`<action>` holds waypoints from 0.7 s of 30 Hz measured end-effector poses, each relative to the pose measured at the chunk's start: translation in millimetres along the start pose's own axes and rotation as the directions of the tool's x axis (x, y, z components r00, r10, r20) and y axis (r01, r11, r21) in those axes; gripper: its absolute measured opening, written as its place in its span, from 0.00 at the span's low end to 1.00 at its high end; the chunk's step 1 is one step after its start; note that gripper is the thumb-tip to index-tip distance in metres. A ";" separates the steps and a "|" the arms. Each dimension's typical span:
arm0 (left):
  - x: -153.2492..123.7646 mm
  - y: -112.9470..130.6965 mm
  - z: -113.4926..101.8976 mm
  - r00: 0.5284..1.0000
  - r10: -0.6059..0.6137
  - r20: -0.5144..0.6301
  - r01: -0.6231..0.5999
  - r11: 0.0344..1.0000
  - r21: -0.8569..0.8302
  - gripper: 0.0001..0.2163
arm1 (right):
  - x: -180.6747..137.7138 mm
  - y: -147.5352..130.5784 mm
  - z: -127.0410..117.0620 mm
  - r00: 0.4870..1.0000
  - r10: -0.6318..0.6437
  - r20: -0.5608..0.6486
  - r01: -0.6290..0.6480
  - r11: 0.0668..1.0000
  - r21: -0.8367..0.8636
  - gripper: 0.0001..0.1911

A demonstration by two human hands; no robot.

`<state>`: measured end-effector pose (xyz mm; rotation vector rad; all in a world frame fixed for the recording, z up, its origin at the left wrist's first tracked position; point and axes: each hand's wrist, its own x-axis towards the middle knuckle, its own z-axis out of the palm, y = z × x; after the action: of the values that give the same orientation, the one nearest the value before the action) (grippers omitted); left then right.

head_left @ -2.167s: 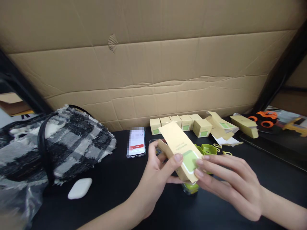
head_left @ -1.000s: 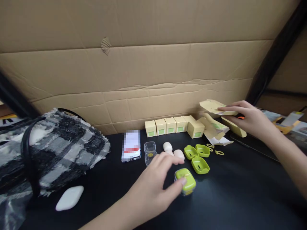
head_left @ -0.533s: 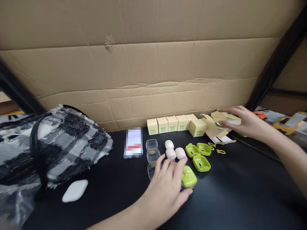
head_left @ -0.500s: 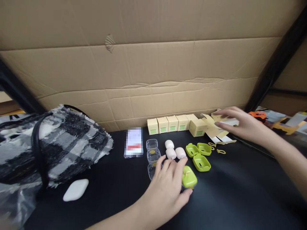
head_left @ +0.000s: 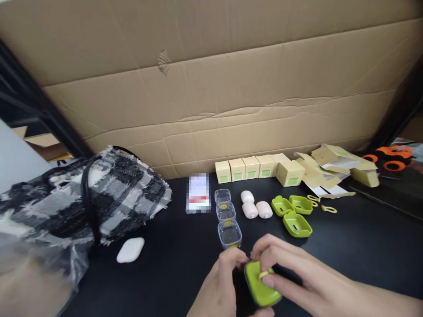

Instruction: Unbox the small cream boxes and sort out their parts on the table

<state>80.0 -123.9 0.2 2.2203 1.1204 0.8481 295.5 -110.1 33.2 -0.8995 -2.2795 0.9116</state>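
My left hand (head_left: 218, 284) curls around the side of a small square box with a green lid (head_left: 264, 296), thumb at its near edge. My right hand (head_left: 307, 275) pinches the pale yellow loop (head_left: 263, 274) on top of that lid. Just beyond stand clear plastic containers (head_left: 230, 234) in a column, with round yellow stickers. Beside them lie three rounded whitish pieces (head_left: 264, 210). Three green shells (head_left: 298, 224) rest open side up to their right, near loose yellow loops (head_left: 329, 209).
Small cream boxes with green labels (head_left: 252, 168) line the cardboard wall (head_left: 211, 88). Flattened packaging (head_left: 330, 171) lies right of them, near an orange toy (head_left: 395, 156). Leftward are a pixelated card (head_left: 197, 193), a white rounded pad (head_left: 131, 250), a checked bag (head_left: 122, 198) and clear plastic (head_left: 76, 268).
My right hand has come from the flattened packaging to the green-lidded box and now grips its loop. My left hand has drawn the box nearer. The view has shifted left.
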 end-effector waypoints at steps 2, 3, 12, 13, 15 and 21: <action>-0.9 -4.5 2.5 0.997 -0.072 0.023 0.074 0.993 -0.092 0.32 | -2.2 -0.9 5.7 0.999 -0.016 -0.052 0.015 1.000 -0.014 0.06; 0.0 -5.6 2.1 0.996 -0.086 0.036 0.089 0.991 -0.099 0.31 | -3.0 -1.5 6.9 0.995 -0.028 -0.097 0.026 0.999 -0.023 0.06; 6.3 -10.9 -22.8 0.890 0.454 0.037 -0.395 0.731 0.556 0.15 | -0.4 0.4 -23.1 0.762 0.057 -0.645 0.042 0.990 0.137 0.03; 3.8 -14.0 -22.7 0.890 0.455 0.021 -0.376 0.710 0.596 0.14 | 0.0 0.7 -26.0 0.756 0.079 -0.650 0.034 0.987 0.159 0.04; -0.4 -19.7 -21.6 0.889 0.458 -0.023 -0.344 0.699 0.627 0.11 | 0.5 1.4 -29.4 0.751 0.118 -0.649 0.016 0.980 0.197 0.05; 5.4 -22.0 -23.0 0.887 0.462 0.007 -0.377 0.715 0.588 0.08 | 0.9 3.5 -28.2 0.776 0.154 -0.611 0.008 0.967 0.254 0.05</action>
<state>54.6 -104.1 2.6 3.0571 1.0392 0.9462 315.0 -96.4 48.8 -1.0023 -1.5289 0.7506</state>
